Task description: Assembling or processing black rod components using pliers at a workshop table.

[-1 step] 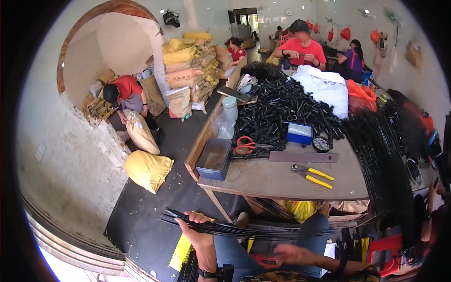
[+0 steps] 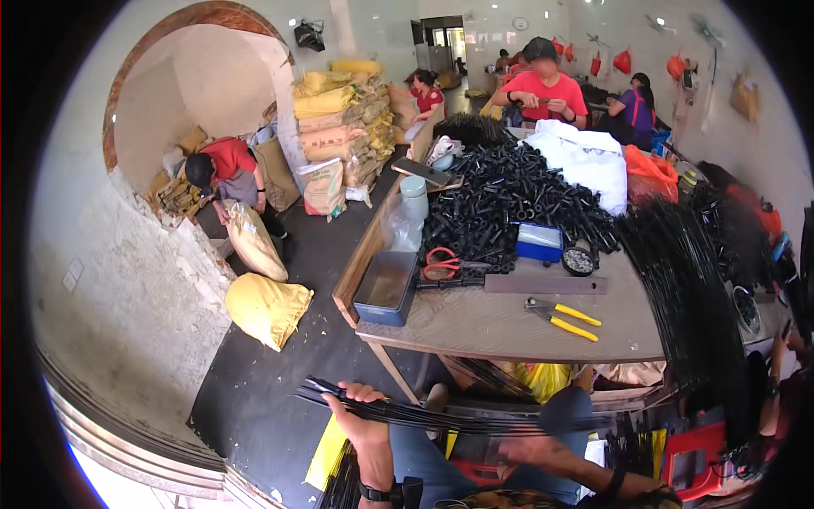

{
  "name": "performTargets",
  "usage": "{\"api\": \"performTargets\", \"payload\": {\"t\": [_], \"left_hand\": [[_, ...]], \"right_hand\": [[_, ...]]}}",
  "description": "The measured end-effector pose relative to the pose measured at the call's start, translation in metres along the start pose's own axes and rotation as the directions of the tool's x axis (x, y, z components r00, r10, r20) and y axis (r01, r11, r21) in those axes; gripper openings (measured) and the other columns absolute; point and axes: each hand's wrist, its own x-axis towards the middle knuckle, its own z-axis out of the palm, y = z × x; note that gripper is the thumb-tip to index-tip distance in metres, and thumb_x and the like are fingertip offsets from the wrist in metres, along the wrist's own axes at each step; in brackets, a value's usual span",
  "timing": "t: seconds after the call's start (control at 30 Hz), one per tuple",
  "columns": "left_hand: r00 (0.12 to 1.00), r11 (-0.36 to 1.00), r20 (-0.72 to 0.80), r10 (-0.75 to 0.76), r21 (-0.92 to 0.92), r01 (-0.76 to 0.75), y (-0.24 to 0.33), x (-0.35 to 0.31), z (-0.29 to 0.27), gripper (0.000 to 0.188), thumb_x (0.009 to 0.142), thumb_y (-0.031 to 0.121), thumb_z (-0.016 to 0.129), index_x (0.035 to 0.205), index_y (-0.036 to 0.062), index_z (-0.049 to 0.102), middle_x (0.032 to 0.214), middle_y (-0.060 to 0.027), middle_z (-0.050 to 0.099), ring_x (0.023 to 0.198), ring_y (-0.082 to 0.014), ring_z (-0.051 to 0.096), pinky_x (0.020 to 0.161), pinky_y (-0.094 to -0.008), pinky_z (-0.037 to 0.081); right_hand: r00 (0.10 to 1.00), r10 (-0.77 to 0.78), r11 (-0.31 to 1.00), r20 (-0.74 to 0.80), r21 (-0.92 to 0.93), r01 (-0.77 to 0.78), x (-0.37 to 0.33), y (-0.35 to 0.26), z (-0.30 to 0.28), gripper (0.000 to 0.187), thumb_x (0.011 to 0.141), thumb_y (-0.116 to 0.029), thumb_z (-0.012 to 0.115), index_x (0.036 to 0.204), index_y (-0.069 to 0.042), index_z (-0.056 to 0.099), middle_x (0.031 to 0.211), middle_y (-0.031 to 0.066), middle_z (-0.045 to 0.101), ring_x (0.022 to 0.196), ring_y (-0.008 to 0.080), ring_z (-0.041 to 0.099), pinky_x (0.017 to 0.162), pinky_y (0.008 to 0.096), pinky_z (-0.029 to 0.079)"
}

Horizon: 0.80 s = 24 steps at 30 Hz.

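In my left hand [image 2: 359, 417] is a bundle of long thin black rods [image 2: 458, 417], the fingers closed round its left end. It lies level above my lap and runs off to the right. My right hand [image 2: 524, 451] is smeared by motion just under the bundle, so its fingers cannot be made out. On the table [image 2: 466, 335] ahead lie cutting pliers [image 2: 564, 318] with yellow handles and a flat brownish bar [image 2: 547, 284]. Behind them spreads a heap of short black tubular parts [image 2: 517, 191].
A blue box [image 2: 381, 293], red-handled scissors [image 2: 441, 265] and a small blue container [image 2: 539, 243] stand on the table. Long black rods [image 2: 670, 280] hang over its right edge. A red stool [image 2: 691, 462] is beside me. Co-workers sit beyond; one bends over a sack [image 2: 254, 242] at left.
My right hand has shifted slightly and blurs more. My left hand and the black rods have moved a little to the right.
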Motion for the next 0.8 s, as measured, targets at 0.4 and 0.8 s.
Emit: {"api": "performTargets", "payload": {"t": [0.4, 0.8], "left_hand": [[0.646, 0.044, -0.199, -0.737, 0.939, 0.340, -0.079, -0.060, -0.052, 0.053, 0.084, 0.035, 0.060, 0.122, 0.0005, 0.047, 0.111, -0.0132, 0.057, 0.099, -0.0193, 0.056, 0.085, -0.0287, 0.044], [0.826, 0.262, 0.358, -0.436, 0.928, -0.264, -0.097, -0.045, 0.056, 0.022, 0.084, 0.002, 0.056, 0.105, 0.0010, 0.059, 0.081, -0.0037, 0.055, 0.064, -0.0084, 0.051, 0.058, -0.0218, 0.044]], "right_hand": [[0.840, -0.464, 0.881, -0.281, -0.044, 0.471, 0.056, -0.105, 0.019, 0.010, 0.081, -0.006, 0.060, 0.072, 0.000, 0.057, 0.063, 0.0037, 0.055, 0.057, 0.0097, 0.050, 0.051, 0.0246, 0.041], [0.890, -0.326, 0.889, -0.319, 0.216, 0.403, 0.093, -0.060, 0.034, 0.016, 0.083, -0.011, 0.059, 0.094, -0.001, 0.055, 0.077, -0.0020, 0.052, 0.069, 0.0052, 0.049, 0.060, 0.0189, 0.040]]}}
